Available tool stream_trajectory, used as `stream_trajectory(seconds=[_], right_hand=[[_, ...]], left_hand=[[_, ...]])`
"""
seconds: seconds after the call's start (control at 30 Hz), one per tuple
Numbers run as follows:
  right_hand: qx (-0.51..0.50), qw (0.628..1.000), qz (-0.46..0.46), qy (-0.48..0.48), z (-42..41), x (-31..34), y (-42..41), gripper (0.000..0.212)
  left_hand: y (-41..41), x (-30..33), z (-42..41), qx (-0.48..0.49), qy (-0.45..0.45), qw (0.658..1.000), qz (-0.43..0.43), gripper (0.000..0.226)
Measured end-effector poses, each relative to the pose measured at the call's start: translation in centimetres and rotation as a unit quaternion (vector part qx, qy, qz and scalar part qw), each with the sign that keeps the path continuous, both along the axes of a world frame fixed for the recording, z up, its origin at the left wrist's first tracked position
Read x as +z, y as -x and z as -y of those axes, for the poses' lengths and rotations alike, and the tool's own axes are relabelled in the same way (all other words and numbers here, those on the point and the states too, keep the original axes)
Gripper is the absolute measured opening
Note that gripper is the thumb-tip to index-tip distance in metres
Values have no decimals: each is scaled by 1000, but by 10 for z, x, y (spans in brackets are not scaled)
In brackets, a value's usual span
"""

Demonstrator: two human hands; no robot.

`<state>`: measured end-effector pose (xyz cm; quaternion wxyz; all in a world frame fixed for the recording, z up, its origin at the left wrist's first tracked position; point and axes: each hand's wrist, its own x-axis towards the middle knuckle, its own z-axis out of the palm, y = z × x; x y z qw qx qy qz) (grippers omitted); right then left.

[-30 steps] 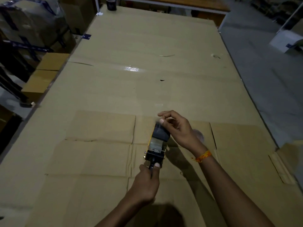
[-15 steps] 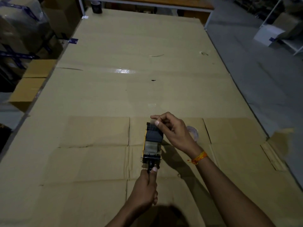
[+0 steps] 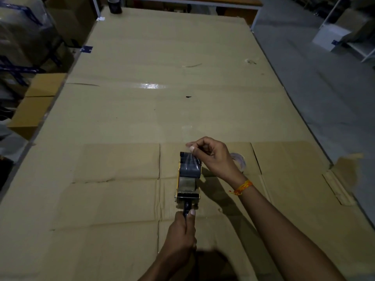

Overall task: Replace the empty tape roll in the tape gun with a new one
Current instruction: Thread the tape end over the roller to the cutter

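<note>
Counter (image 3: 182,102): long surface covered in flattened cardboard sheets, taped at the seams, serving as the work area; stacked boxes (image 3: 34,102) stand off its left edge, and a dark cup-like item (image 3: 114,5) sits at the far end, too dim to identify. Tape gun (image 3: 188,179): yellow-sided frame with a dark handle, held lengthwise just above the near middle of the counter, handle toward the person, probably so the roll end faces away for threading. New tape roll (image 3: 190,169): dark roll already seated in the gun's far end. Left hand (image 3: 182,234): grip closed around the handle, thumb on top, judged to be steadying the gun. Right hand (image 3: 213,157): grip pinched shut on the clear tape end (image 3: 190,157), drawn up off the roll, apparently to lead it through toward the blade. Loose clear ring (image 3: 240,161): lies on the counter just behind the right wrist, perhaps the spent roll or film; cannot tell. Wristband (image 3: 242,187): orange, on the right wrist. Change from half a second earlier: hands and gun hold much the same pose; the pinching fingers have curled tighter, and a strip of film is now visibly lifted.
</note>
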<state>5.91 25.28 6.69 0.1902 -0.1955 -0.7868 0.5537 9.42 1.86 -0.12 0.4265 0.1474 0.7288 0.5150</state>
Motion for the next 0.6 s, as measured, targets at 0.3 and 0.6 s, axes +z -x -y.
stream_trajectory(seconds=[0.3,0.6], right_hand=[[-34,994,68,75,-8,-13,18,10],[-61,957,154,236,-8,-17,19,12]], left_hand=[[-5,-9,6,7,7,1000,27,48],[-7,-9,6,12,-1,999,46,44]])
